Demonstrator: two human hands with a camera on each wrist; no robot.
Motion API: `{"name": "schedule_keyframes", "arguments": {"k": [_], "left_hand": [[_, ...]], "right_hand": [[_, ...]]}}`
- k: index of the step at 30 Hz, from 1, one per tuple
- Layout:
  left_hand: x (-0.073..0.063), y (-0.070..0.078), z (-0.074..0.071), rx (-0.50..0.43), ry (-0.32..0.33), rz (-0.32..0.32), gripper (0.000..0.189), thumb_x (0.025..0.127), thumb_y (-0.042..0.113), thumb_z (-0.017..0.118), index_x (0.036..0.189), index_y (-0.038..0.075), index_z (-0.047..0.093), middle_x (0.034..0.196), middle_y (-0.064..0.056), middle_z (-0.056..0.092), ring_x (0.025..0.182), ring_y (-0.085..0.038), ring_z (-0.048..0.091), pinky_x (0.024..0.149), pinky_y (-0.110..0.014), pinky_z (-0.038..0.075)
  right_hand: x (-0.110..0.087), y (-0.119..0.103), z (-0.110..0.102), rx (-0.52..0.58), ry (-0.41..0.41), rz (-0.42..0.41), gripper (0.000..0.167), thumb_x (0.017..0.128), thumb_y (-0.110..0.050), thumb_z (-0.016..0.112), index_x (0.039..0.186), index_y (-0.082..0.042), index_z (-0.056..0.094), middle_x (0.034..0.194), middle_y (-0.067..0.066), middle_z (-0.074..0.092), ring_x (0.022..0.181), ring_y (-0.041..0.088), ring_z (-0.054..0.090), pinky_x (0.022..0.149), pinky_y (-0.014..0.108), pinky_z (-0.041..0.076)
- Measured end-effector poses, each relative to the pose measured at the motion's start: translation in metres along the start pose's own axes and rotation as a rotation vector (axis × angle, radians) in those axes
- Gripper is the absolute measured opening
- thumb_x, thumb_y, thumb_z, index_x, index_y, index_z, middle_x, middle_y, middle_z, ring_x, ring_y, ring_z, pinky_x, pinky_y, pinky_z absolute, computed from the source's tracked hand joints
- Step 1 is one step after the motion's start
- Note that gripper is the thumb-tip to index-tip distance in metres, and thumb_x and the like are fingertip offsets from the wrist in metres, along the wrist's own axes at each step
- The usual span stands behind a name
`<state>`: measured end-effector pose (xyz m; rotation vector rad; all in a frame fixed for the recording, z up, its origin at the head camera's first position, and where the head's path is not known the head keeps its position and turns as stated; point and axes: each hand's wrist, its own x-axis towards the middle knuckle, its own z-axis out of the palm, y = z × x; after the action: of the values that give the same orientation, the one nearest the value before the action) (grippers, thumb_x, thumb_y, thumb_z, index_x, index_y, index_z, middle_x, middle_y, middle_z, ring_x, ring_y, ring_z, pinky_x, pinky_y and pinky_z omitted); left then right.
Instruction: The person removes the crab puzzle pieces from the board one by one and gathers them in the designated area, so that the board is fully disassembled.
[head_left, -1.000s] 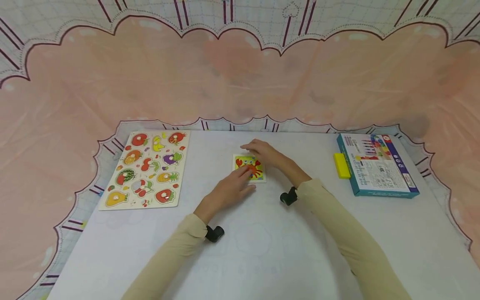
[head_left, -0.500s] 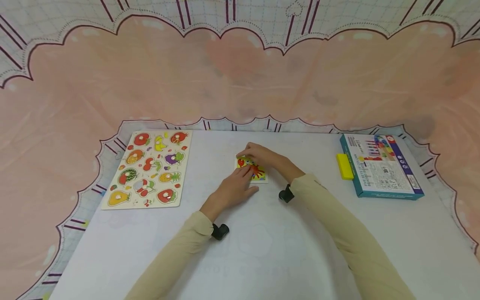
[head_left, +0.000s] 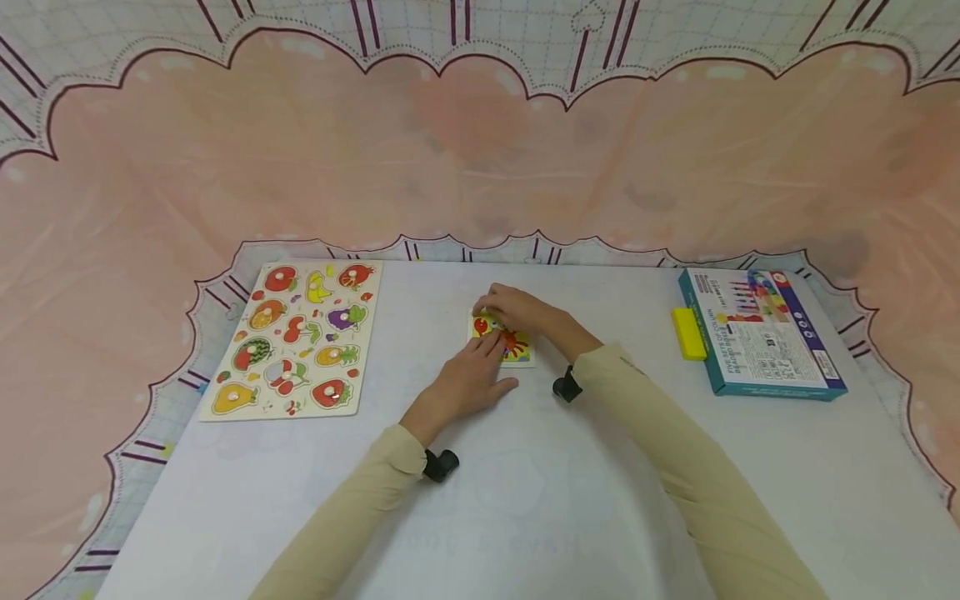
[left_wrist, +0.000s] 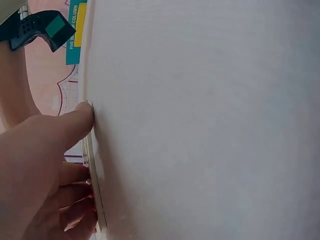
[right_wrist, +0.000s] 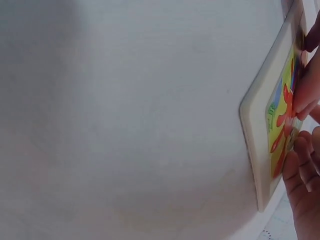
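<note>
A small square crab puzzle (head_left: 518, 354), yellow with a red crab and a pale border, lies on the white table. My left hand (head_left: 468, 375) reaches onto it with fingers laid straight over its middle, thumb apart on the table. At the far edge my right hand (head_left: 521, 308) bends over the puzzle, its curled fingers gripping around the top. In the right wrist view, fingers of both hands meet on the crab puzzle (right_wrist: 282, 115), covering part of the crab. Exactly which piece the right fingers pinch is hidden. The left wrist view shows the left hand (left_wrist: 40, 160) from the side.
To the left lies a fruit puzzle board (head_left: 300, 342) with several pictured fruits. A teal-edged box (head_left: 761, 333) lies at the right, a yellow block (head_left: 687, 333) against its left side. Patterned fabric (head_left: 480, 158) rises behind the table (head_left: 495, 500).
My right hand has come down from above the puzzle's far edge and its fingers have curled onto it. The left hand has shifted slightly and stays on the crab.
</note>
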<state>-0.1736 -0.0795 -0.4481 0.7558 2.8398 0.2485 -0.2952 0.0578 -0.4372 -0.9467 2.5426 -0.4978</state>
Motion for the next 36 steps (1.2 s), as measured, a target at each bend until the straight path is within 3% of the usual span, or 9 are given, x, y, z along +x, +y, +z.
{"name": "schedule_keyframes", "arguments": {"k": [12, 17, 25, 32, 36], "left_hand": [[0.002, 0.003, 0.000, -0.005, -0.044, -0.016, 0.076, 0.097, 0.049, 0.051, 0.152, 0.002, 0.026, 0.161, -0.012, 0.023, 0.149, -0.026, 0.025, 0.121, -0.037, 0.025], [0.001, 0.005, -0.002, 0.001, -0.039, -0.023, 0.076, 0.097, 0.049, 0.051, 0.152, 0.002, 0.027, 0.161, -0.012, 0.025, 0.148, -0.026, 0.026, 0.121, -0.036, 0.026], [0.002, 0.006, -0.002, -0.012, -0.032, -0.035, 0.077, 0.096, 0.048, 0.053, 0.152, 0.002, 0.027, 0.161, -0.013, 0.026, 0.147, -0.027, 0.027, 0.120, -0.036, 0.027], [0.000, 0.007, -0.004, -0.028, -0.035, -0.039, 0.075, 0.097, 0.045, 0.053, 0.151, 0.000, 0.027, 0.160, -0.014, 0.025, 0.148, -0.029, 0.027, 0.120, -0.038, 0.026], [-0.001, 0.007, -0.006, -0.028, -0.026, -0.038, 0.074, 0.097, 0.044, 0.054, 0.150, 0.000, 0.029, 0.160, -0.015, 0.027, 0.146, -0.030, 0.029, 0.120, -0.038, 0.028]], "right_hand": [[0.018, -0.010, -0.008, -0.173, -0.187, 0.031, 0.024, 0.101, -0.015, 0.048, 0.122, -0.024, 0.051, 0.117, 0.009, 0.052, 0.104, 0.024, 0.053, 0.095, 0.035, 0.051], [0.020, -0.015, -0.008, -0.219, -0.207, 0.021, 0.022, 0.099, -0.016, 0.051, 0.120, -0.023, 0.048, 0.114, 0.009, 0.051, 0.101, 0.023, 0.054, 0.089, 0.032, 0.052], [0.026, -0.018, -0.006, -0.224, -0.226, 0.054, 0.011, 0.101, -0.023, 0.044, 0.112, -0.023, 0.041, 0.104, 0.006, 0.045, 0.096, 0.023, 0.052, 0.078, 0.031, 0.044], [0.028, -0.017, -0.005, -0.250, -0.200, 0.026, 0.015, 0.100, -0.021, 0.049, 0.114, -0.021, 0.042, 0.104, 0.006, 0.046, 0.096, 0.022, 0.053, 0.083, 0.030, 0.049], [0.029, -0.019, -0.006, -0.212, -0.168, 0.016, 0.015, 0.098, -0.017, 0.054, 0.111, -0.017, 0.048, 0.103, 0.005, 0.050, 0.098, 0.020, 0.053, 0.087, 0.028, 0.049]]}}
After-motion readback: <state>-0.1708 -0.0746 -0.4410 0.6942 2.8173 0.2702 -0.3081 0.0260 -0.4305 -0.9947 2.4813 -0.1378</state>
